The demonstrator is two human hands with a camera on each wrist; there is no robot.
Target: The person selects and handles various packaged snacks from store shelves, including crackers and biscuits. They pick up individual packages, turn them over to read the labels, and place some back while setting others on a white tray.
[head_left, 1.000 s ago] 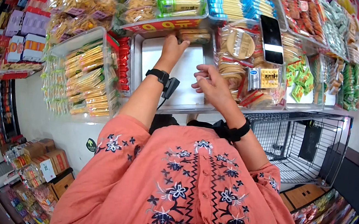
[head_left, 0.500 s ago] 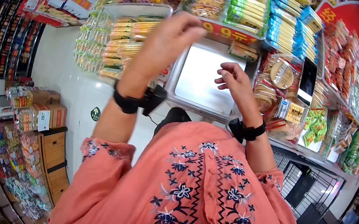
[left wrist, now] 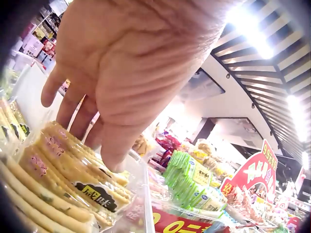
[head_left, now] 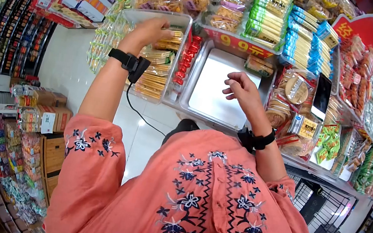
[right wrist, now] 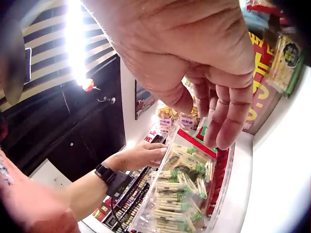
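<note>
My left hand point(head_left: 148, 32) is over the clear bin point(head_left: 185, 44) of wrapped breadsticks point(head_left: 153, 82). In the left wrist view, the fingers of that hand point(left wrist: 121, 73) point down at the top of a breadstick pack point(left wrist: 77, 170); whether they touch it is unclear. The right wrist view shows the left hand point(right wrist: 141, 156) at the bin's far edge, fingers extended. Above the white-bottomed tray point(head_left: 222, 88), my right hand point(head_left: 245, 94) hangs with loosely bent fingers and holds nothing. One small pack point(head_left: 259, 65) lies in that tray's back right corner.
Red-wrapped sweets point(head_left: 186, 61) fill a narrow strip between bin and tray. Round biscuits point(head_left: 296, 90) and a phone point(head_left: 321, 97) lie right of the tray. Green packs point(head_left: 266, 20) and blue packs point(head_left: 306, 43) stand behind. A wire cart point(head_left: 316, 198) is at lower right.
My left hand has moved from the back of the white-bottomed tray leftward to the breadstick bin. My right hand stays above the tray. The head view has shifted.
</note>
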